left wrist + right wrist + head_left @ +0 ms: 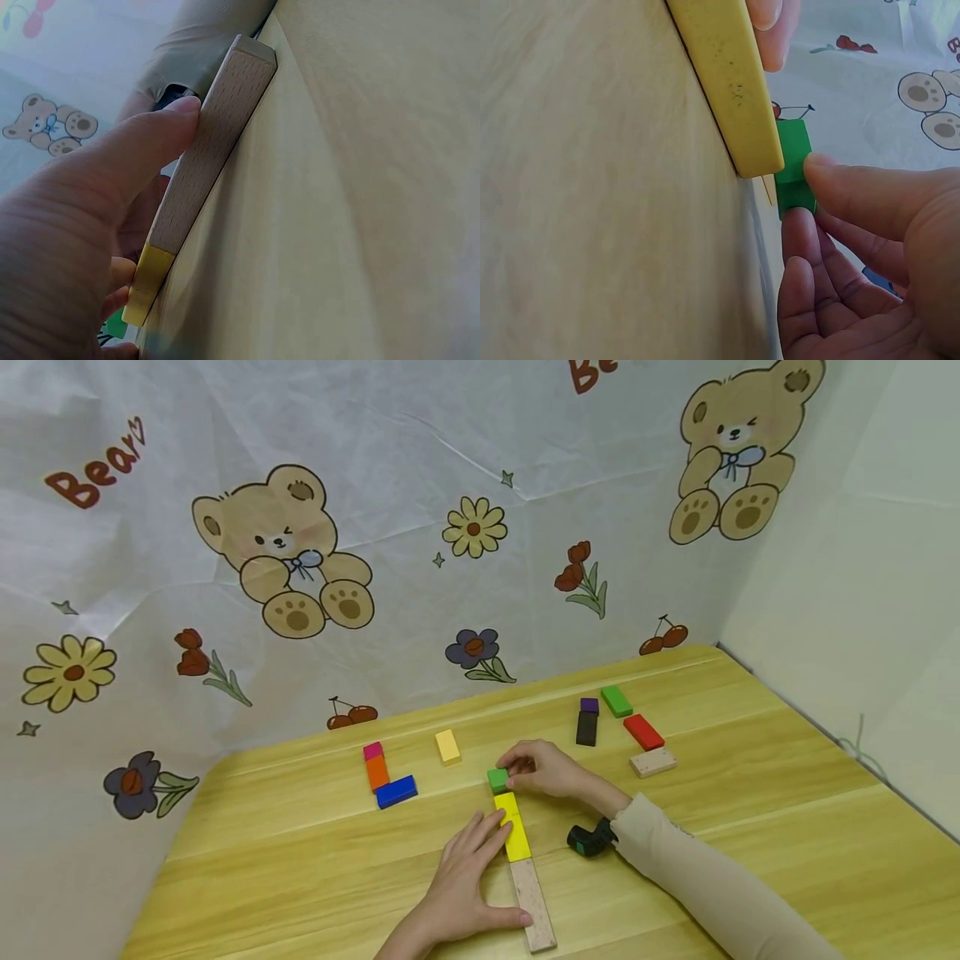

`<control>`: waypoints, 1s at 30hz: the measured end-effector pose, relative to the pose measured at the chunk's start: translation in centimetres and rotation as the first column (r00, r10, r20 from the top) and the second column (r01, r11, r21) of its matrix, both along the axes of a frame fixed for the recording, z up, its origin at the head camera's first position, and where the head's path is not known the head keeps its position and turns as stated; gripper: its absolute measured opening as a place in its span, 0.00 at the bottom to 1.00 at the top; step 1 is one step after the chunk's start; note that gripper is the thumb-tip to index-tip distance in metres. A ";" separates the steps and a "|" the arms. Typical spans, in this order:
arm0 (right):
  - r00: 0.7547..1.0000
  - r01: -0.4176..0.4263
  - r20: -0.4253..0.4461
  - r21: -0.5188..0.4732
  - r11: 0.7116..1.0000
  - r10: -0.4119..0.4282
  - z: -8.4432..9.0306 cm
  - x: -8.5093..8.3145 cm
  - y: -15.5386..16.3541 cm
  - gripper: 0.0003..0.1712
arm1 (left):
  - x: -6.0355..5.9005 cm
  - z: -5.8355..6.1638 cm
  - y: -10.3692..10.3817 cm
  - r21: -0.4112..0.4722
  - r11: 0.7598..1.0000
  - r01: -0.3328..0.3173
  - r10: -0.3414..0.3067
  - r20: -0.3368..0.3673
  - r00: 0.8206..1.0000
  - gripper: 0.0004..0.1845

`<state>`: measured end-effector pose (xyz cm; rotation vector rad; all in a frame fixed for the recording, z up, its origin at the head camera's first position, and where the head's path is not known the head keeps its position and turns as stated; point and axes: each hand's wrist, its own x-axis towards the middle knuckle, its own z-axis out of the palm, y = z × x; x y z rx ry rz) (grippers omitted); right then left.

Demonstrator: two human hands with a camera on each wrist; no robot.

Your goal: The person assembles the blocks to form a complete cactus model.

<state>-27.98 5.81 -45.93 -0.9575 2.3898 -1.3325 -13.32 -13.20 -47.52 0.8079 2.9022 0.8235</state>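
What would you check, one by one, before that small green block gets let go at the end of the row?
1. Right hand pinches the small green block: ok.
2. Green block meets the end of the yellow block: ok in the head view; the right wrist view shows them touching or nearly so.
3. Left hand rests against the yellow block and the plain wooden block, steadying the row: ok.
4. Yellow and plain wooden blocks lie end to end in one line: ok.
5. Green block sits flat on the table: cannot tell, fingers hide its base.
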 end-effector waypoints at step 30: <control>1.000 -0.031 0.002 0.046 0.998 0.031 -0.1 0.3 0.1 0.12 | 0.0 0.3 0.1 0.004 1.000 0.007 -0.007 0.013 1.000 0.53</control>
